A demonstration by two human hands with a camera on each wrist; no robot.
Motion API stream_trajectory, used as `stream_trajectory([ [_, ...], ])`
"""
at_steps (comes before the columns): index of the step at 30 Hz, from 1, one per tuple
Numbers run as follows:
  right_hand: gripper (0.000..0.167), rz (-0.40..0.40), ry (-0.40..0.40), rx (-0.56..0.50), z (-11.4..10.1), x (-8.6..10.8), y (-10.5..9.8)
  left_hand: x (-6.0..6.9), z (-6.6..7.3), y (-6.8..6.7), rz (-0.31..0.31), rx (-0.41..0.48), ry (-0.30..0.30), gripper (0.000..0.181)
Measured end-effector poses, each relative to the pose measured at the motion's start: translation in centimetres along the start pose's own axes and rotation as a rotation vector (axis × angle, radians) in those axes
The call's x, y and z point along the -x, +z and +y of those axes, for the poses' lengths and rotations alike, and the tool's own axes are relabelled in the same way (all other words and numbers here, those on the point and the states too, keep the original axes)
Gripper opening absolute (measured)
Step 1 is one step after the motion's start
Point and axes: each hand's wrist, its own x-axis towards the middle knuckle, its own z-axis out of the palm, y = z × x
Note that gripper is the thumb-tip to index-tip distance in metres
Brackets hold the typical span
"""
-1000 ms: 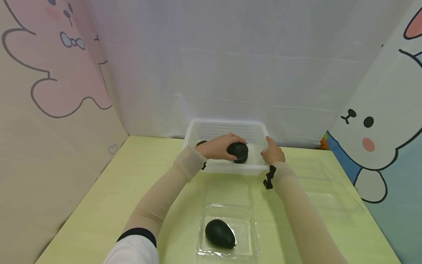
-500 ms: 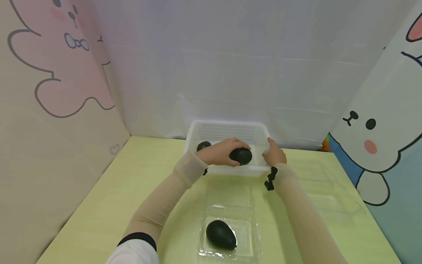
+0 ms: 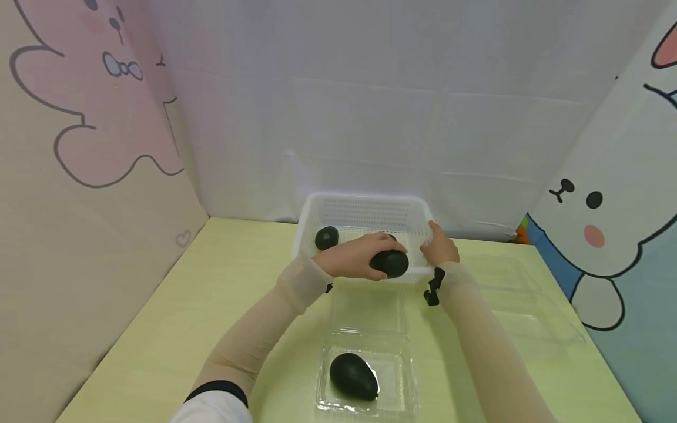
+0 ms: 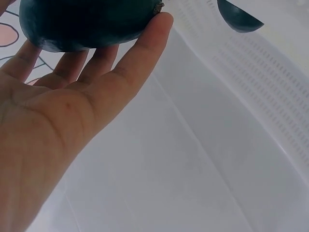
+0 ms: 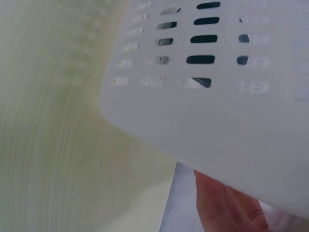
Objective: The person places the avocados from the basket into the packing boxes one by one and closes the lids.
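Note:
My left hand (image 3: 350, 258) grips a dark avocado (image 3: 392, 264) above the front edge of a white plastic basket (image 3: 365, 200). In the left wrist view the avocado (image 4: 91, 24) lies against the curled fingers, its stem end showing. My right hand (image 3: 440, 247) holds the basket's right rim, and in the right wrist view part of that hand (image 5: 224, 205) shows below the slotted wall (image 5: 193, 121). Inside the basket, another avocado (image 3: 327, 238) sits at the left, and a sliver of a dark one (image 3: 392, 237) shows behind my left hand. One more avocado (image 3: 353, 376) lies in an open clear clamshell (image 3: 394, 382).
A second clear plastic container (image 3: 520, 320), hard to make out, lies on the right of the pale yellow table (image 3: 211, 294). Behind the basket rises a white cloth wall (image 3: 365, 117). Walls printed with cartoon animals flank both sides.
My left hand has brought the avocado toward me from inside the basket to its front edge, uncovering the one at the left. My right hand stays at the rim.

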Motion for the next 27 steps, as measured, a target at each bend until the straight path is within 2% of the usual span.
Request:
stream_trajectory([
  [11,0.074,-0.003,0.009,-0.019,0.0,-0.1,0.1,0.3,0.5,1.0,0.001,-0.011,0.037,0.057],
  [20,0.074,-0.006,-0.009,-0.001,0.1,-0.1,0.1,0.9,0.9,1.6,0.000,0.007,0.033,0.058],
  [27,0.074,0.009,-0.007,0.002,0.4,-0.5,0.3,1.2,1.6,1.9,-0.001,0.028,0.081,0.057],
])
